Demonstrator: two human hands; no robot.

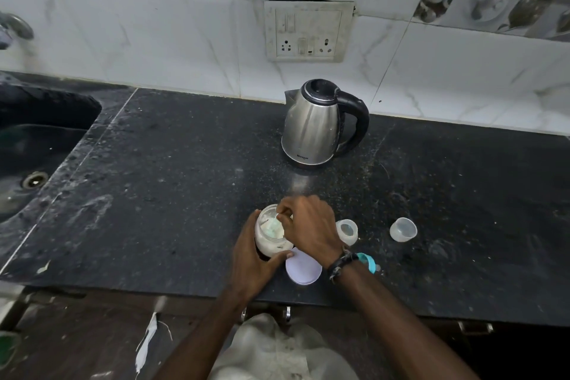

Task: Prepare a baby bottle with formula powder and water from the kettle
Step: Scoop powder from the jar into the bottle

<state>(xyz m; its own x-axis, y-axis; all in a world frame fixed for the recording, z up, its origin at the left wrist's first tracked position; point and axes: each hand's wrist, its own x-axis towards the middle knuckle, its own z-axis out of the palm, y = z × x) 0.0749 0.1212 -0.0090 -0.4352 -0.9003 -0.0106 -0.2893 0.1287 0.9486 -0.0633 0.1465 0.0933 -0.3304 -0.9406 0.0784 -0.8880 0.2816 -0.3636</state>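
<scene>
An open jar of white formula powder [271, 233] stands near the counter's front edge. My left hand [253, 259] grips its side. My right hand [308, 225] reaches over the jar's mouth and pinches a small scoop [279, 219] that dips into the powder. The jar's white lid [303, 268] lies flat just in front of the jar. To the right stands the clear baby bottle [347, 231], open at the top. Its clear cap [403, 229] sits farther right. A teal piece [370, 262] shows behind my right wrist. The steel kettle [320, 123] stands at the back, lid closed.
The black stone counter [172, 182] runs left to a dark sink [37, 145] with a tap [15, 29] above it. A switch and socket plate [308, 31] is on the tiled wall behind the kettle. Cabinet fronts lie below the counter edge.
</scene>
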